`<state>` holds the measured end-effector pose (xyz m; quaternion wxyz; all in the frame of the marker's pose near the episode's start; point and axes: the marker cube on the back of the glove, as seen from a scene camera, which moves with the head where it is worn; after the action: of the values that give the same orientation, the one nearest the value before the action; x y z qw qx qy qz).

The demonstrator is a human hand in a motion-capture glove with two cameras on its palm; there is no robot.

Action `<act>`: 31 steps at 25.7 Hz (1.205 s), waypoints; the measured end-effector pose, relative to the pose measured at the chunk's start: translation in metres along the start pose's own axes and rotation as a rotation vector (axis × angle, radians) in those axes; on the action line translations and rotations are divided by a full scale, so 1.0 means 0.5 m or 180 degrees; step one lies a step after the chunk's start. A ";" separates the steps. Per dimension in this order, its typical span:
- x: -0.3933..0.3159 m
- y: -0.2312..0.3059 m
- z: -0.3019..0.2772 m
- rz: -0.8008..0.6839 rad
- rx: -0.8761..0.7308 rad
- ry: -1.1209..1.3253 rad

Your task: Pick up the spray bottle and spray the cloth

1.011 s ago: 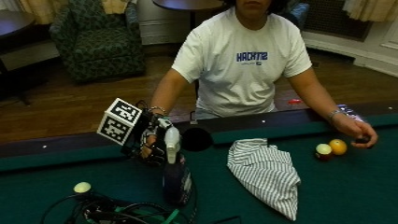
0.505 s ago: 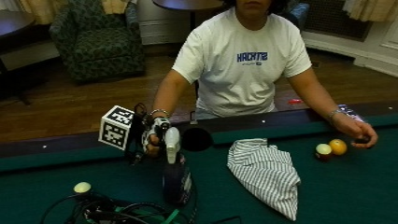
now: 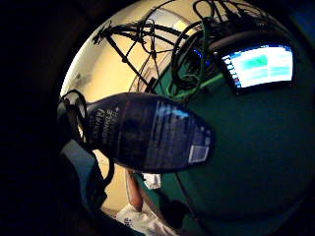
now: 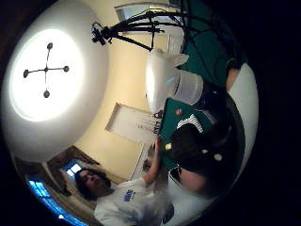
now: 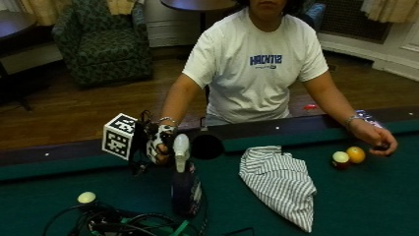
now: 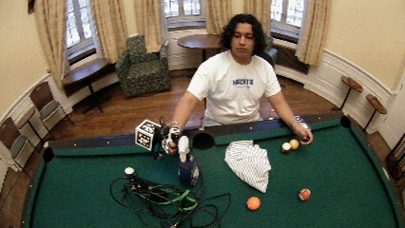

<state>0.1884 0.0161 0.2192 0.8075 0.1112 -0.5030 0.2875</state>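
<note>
A dark blue spray bottle (image 5: pixel 185 189) with a white sprayer head (image 5: pixel 181 147) stands upright near the table's back rail. My gloved right hand (image 5: pixel 159 143) grips the bottle at its neck, just under the head. I cannot tell whether its base touches the felt. The bottle's labelled body (image 3: pixel 147 132) fills the little finger side palm view, and the white sprayer head (image 4: pixel 164 82) shows in the thumb side view. A white striped cloth (image 5: pixel 282 182) lies crumpled on the green felt to the bottle's right, apart from it.
The bare left hand (image 5: pixel 379 142) rests by a yellow ball (image 5: pixel 355 154) and a red-and-white ball (image 5: pixel 340 158). A side pocket (image 5: pixel 207 146) sits behind the bottle. Tangled cables (image 5: pixel 124 223) and a white ball (image 5: pixel 86 197) lie in front. Two orange balls (image 6: pixel 254 203) lie further out.
My right hand has sunk slightly and turned at the sprayer head. The bottle and the cloth stay where they were.
</note>
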 end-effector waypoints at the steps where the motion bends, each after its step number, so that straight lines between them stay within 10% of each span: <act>1: 0.000 0.001 -0.001 0.0025 -0.0001 -0.0024; 31: -0.013 -0.035 0.115 0.0319 -0.0219 0.0291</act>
<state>0.1533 -0.0276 0.2424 0.8176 0.0448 -0.4800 0.3148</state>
